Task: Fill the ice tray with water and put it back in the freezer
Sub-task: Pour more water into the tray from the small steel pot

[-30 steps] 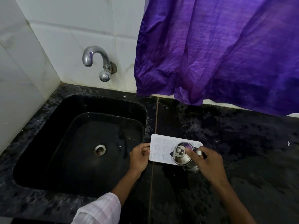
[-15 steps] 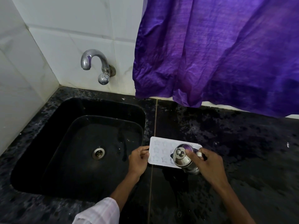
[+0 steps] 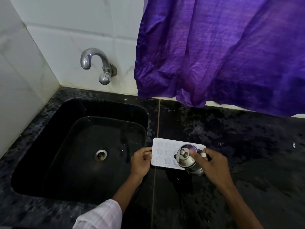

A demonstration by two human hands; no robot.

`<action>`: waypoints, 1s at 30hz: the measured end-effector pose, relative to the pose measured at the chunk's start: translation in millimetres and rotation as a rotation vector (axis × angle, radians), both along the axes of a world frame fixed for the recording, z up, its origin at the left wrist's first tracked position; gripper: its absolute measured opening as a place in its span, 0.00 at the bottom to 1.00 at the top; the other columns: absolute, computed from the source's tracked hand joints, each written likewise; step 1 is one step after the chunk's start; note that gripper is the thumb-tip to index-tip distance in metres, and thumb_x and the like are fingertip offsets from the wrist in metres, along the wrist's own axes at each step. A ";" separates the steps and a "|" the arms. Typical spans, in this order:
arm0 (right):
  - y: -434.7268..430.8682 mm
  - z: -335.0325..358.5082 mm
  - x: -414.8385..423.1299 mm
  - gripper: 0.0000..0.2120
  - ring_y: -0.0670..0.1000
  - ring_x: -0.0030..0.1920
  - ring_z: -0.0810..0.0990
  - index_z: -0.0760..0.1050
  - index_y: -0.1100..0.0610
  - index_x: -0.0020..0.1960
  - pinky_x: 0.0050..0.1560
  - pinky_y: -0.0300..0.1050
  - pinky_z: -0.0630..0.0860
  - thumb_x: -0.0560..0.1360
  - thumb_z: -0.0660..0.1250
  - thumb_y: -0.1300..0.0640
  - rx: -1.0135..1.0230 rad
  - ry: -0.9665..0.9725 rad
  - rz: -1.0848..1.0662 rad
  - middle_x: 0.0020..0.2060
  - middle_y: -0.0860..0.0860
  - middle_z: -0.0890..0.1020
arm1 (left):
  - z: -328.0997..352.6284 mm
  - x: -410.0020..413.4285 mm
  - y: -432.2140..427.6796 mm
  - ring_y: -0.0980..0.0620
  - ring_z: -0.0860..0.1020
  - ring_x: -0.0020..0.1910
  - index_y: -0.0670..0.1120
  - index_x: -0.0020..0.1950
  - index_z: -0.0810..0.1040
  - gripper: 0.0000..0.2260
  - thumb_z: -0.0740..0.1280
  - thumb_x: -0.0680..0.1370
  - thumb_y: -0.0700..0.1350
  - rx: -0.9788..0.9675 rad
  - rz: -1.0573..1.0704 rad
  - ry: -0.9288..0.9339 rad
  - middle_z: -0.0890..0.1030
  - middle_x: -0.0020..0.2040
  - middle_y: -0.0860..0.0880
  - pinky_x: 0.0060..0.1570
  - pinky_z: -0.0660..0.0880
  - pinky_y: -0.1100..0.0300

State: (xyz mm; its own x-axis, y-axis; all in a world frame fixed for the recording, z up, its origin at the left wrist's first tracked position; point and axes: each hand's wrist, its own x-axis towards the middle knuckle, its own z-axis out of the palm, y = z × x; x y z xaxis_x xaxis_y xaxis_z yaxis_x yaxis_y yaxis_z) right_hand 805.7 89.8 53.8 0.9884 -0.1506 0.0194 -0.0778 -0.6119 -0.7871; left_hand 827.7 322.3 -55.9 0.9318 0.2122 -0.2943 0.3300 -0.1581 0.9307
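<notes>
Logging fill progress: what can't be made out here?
All head view.
Right end of the white star-mould ice tray: hidden by the lidded steel jug and right hand.
Water in the cavities: too pale and small.
Any water stream: hidden beneath the jug.
Freezer: out of frame.

Location: a home kitchen, at the wash-up corner.

Indicators:
- A black sink (image 3: 41, 154) with a round metal drain (image 3: 100, 155) is set into a dark speckled stone countertop (image 3: 247, 154).
- A chrome tap (image 3: 97, 63) is mounted above the sink on a wall of white tiles (image 3: 66, 22).
- A purple curtain (image 3: 222, 55) hangs over the back edge of the countertop.
- A white ice tray (image 3: 162, 154) with star-shaped cells lies just right of the sink, with a lidded steel jug (image 3: 188, 160) over it.
</notes>
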 end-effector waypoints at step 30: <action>-0.8 0.8 32.2 0.25 0.44 0.25 0.62 0.62 0.56 0.29 0.28 0.36 0.63 0.71 0.75 0.47 -0.014 0.005 -0.007 0.24 0.49 0.66 | -0.7 1.7 0.6 0.57 0.84 0.48 0.46 0.58 0.82 0.12 0.66 0.79 0.34 -0.008 -0.006 0.017 0.86 0.49 0.50 0.52 0.80 0.63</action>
State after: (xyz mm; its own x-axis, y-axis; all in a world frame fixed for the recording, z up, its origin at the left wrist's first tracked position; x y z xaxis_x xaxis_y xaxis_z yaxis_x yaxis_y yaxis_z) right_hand 837.9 89.0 54.5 0.9875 -0.1569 0.0164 -0.0859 -0.6222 -0.7782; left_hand 829.3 322.9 -56.7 0.9279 0.2045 -0.3119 0.3450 -0.1531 0.9260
